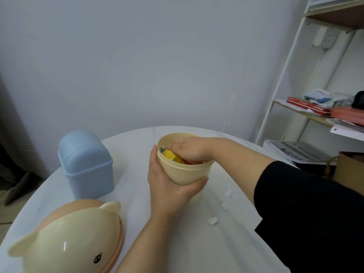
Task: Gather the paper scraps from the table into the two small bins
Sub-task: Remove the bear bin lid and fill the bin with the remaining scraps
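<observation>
My left hand [167,186] grips the side of a cream bin [187,172] at the middle of the white round table [197,243]. The bin is tilted toward me and has no lid on. My right hand [189,149] reaches down inside it, fingers pressed onto yellow and orange scraps [171,155]; whether it holds any I cannot tell. A blue bin [86,164] with a domed lid stands at the left. Small white paper scraps [212,220] lie on the table to the right of the cream bin, with more scraps [229,194] beside my right forearm.
The cream bin's bear-faced lid [72,239] lies at the table's front left. A white metal shelf [323,107] with books and papers stands at the right against the wall. A brown paper bag [350,166] sits beside the shelf's foot.
</observation>
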